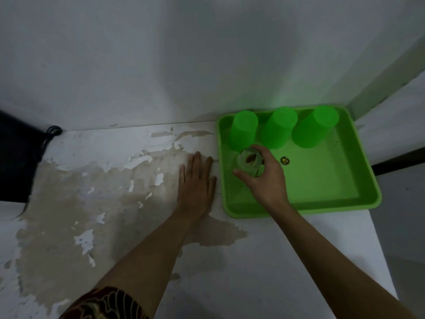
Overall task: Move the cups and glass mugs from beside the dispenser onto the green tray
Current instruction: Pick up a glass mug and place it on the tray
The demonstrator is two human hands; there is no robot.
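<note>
A green tray (326, 180) lies on the white counter at the right. Three green plastic cups stand upside down along its far side: one at the left (244, 128), one in the middle (278, 127), one at the right (315, 127). My right hand (264, 178) is closed around a clear glass mug (248, 161), which is upside down over the tray's left part, just in front of the left cup. My left hand (196, 183) rests flat on the counter, fingers together, just left of the tray and holding nothing.
The counter (103, 192) has peeling, stained paint. A dark object with a coiled cord (20, 153) stands at the far left against the wall. A small round sticker (284, 160) lies on the tray floor. The counter's edge drops off at the right.
</note>
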